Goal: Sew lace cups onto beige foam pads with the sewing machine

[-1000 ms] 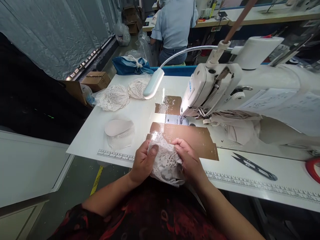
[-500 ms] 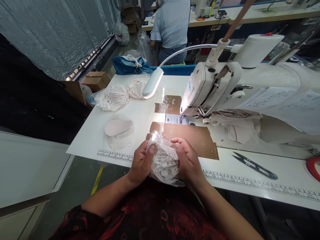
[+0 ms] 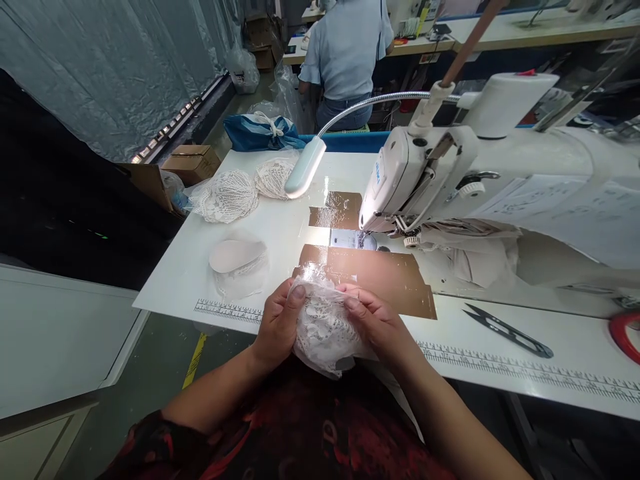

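Note:
Between my two hands is a white lace cup (image 3: 326,330), held by its upper edge just over the table's front edge. My left hand (image 3: 281,320) pinches its left corner, thumb on top. On the other side my right hand (image 3: 373,319) grips the right part of that edge between thumb and fingers. Sheer fabric hangs below the lace toward my lap. Just beyond my hands lies brown tape (image 3: 385,275) on the tabletop, in front of the sewing machine (image 3: 395,180). A smooth pale cup with sheer fabric (image 3: 237,267) rests to the left of my left hand.
Two lace pieces (image 3: 230,195) lie at the back left, near a lamp head (image 3: 306,167). Thread snips (image 3: 507,330) and a red ring (image 3: 627,337) are at the right. Beige fabric (image 3: 475,253) sits under the machine arm. A person (image 3: 345,53) sits beyond the table.
My right hand has shifted its grip along the upper edge, and the lace cup has turned and flattened a little. My left hand still holds its corner.

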Demonstrator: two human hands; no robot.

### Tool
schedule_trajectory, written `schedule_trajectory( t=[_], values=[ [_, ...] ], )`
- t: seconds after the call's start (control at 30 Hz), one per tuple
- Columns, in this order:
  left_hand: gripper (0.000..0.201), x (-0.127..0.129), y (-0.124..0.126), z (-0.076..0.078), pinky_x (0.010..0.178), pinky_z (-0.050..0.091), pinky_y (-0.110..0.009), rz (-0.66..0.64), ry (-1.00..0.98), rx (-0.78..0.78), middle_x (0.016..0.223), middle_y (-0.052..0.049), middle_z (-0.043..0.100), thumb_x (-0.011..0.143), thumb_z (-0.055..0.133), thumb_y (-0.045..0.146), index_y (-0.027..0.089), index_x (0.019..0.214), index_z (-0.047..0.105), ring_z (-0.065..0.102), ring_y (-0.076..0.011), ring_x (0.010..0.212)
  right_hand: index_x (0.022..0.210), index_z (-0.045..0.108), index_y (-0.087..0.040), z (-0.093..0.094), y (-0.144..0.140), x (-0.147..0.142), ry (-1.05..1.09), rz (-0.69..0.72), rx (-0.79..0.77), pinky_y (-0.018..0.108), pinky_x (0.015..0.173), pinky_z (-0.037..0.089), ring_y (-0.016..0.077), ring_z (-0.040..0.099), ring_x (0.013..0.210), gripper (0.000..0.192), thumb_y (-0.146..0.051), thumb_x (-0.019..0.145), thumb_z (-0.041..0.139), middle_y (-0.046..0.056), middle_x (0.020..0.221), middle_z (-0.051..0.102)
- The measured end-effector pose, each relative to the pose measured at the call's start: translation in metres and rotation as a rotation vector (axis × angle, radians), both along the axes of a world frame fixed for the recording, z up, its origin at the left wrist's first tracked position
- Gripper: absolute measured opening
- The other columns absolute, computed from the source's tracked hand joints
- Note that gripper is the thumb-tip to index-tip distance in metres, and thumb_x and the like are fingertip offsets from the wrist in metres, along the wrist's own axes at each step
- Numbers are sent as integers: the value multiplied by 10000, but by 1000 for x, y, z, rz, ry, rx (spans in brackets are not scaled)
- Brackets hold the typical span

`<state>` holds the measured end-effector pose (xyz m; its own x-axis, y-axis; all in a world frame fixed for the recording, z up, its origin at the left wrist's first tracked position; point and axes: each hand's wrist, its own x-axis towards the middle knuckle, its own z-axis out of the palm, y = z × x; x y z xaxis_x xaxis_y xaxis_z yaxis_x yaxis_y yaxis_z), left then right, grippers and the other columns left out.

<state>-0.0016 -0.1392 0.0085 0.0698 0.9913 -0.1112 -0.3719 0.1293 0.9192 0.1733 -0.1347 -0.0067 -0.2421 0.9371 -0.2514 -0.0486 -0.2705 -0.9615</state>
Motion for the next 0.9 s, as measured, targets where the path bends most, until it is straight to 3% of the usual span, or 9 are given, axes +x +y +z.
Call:
schedule_trajectory(
  t=[0.1,0.2,0.3,0.37,0.43,0.57,0.7,0.8,0.9],
  values=[
    [275,1,1,4,590,429,-186,38,-59,5,671,19,550,888,582,407,155,778,582,499,-86,614,876,696,-222,0,-1,-1,107,41,-28,334,950,401,249,517,1178,262,-468,809,636,70,1310,569],
    [310,1,4,5,575,430,-185,51,-87,-3,641,19,552,865,605,434,149,745,596,502,-86,592,790,693,-210,-1,-2,-4,243,98,-109,306,807,454,206,613,918,244,-453,776,679,54,1045,679],
    [320,-2,6,3,597,455,-202,15,-121,-45,652,8,585,855,609,454,146,772,636,541,-103,610,668,650,-199,-5,-3,-6,280,-18,-112,260,623,428,135,548,630,268,-449,733,721,-7,686,630],
    [313,-4,6,2,638,480,-226,-23,-149,-86,691,-7,625,859,602,453,147,858,671,587,-128,657,605,626,-199,-6,-2,-6,306,-103,-90,266,597,425,133,521,589,316,-478,682,751,-14,622,597],
    [313,-5,7,2,681,495,-248,-37,-162,-102,727,-17,654,859,602,447,149,912,686,618,-152,708,614,648,-204,-5,-2,-4,320,-100,-63,292,631,451,162,558,640,313,-492,655,763,3,667,629],
    [316,-7,9,2,772,498,-278,-14,-123,-97,821,-38,686,864,598,441,141,908,685,640,-186,818,769,718,-215,2,-2,-1,150,24,42,316,729,467,202,603,797,198,-410,735,722,23,814,683],
    [485,-10,11,0,811,491,-312,-105,-170,-86,959,-76,675,839,577,550,143,1100,615,629,-224,912,642,643,-197,9,-3,0,-25,-67,174,274,643,441,153,545,683,231,-385,763,701,4,717,625],
    [657,-13,9,3,762,487,-278,-265,-52,-54,1010,-60,651,696,772,359,191,1257,475,623,-207,887,622,616,-196,17,-3,-2,-85,-92,276,275,643,440,155,543,694,238,-362,773,693,17,745,624],
    [639,-15,7,9,628,441,-205,-379,102,-113,872,-10,638,606,740,74,183,1190,505,591,-140,730,624,621,-197,25,-3,-5,-104,-67,318,284,681,448,170,568,756,214,-332,774,692,32,812,640]
  ],
)
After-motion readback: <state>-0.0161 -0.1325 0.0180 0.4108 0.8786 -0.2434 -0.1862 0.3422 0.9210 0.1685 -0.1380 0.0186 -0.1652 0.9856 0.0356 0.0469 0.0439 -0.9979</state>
